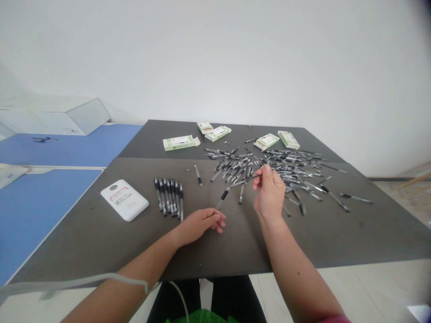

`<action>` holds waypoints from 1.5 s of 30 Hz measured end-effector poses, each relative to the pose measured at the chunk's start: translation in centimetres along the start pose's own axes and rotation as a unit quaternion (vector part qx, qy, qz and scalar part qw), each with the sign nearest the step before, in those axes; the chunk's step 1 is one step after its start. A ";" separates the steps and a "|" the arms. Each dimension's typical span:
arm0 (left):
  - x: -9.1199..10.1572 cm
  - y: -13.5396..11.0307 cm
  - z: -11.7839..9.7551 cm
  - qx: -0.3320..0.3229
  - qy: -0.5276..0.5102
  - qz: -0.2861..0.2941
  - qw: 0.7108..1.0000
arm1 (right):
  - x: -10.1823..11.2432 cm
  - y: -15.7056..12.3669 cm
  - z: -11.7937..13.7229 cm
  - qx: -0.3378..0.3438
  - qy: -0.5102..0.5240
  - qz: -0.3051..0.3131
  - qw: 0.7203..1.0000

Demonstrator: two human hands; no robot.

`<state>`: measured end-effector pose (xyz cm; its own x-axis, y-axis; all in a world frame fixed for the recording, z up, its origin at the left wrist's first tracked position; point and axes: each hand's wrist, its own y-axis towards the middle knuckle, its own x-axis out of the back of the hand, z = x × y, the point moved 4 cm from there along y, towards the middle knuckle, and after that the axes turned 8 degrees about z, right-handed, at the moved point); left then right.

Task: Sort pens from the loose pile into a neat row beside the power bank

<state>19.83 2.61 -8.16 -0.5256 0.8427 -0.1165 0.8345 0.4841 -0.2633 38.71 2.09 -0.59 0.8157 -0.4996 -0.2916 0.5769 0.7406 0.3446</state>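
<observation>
Head view: two bare hands over a dark grey surface, which is made of two joined tabletops.

Right hand: raised and closed to a pinch, thumb and fingers grasping a black-and-silver pen that points left.

Left hand: low on the surface, fingers loosely curled, not clenched. The end of a second pen reaches its fingertips; whether that pen is gripped, I cannot tell.

Pens in hand: two, one at each hand.

Loose heap of pens: one tangled heap just beyond the right hand, too many and too overlapped to count.

Row of pens: about seven, side by side, left of the hands.

Single pen: one, lying alone between the row and the heap.

Stray pen: one, well to the right of the heap.

Cardboard boxes: five, white and green, lying along the far part of the surface.

White rectangular case: one, flat on the surface, left of the row.

Blue desks: two, beside the surface on the left.
</observation>
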 end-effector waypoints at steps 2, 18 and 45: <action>0.0 0.0 0.0 0.001 0.000 0.000 1.000 | -0.1 0.0 0.0 0.000 -0.003 0.003 1.000; -0.1 -0.1 -0.3 0.006 0.037 0.002 0.999 | -0.1 0.0 0.1 0.006 -0.027 0.021 0.999; 0.0 0.9 -2.9 -0.048 0.008 0.006 0.999 | -4.2 -4.7 -2.9 -0.227 -0.008 0.437 0.870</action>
<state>21.03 3.71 -5.59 -0.5127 0.8521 -0.1047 0.8536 0.4928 -0.1689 32.49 2.00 -3.53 0.9367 0.3403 -0.0821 -0.3381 0.9403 0.0402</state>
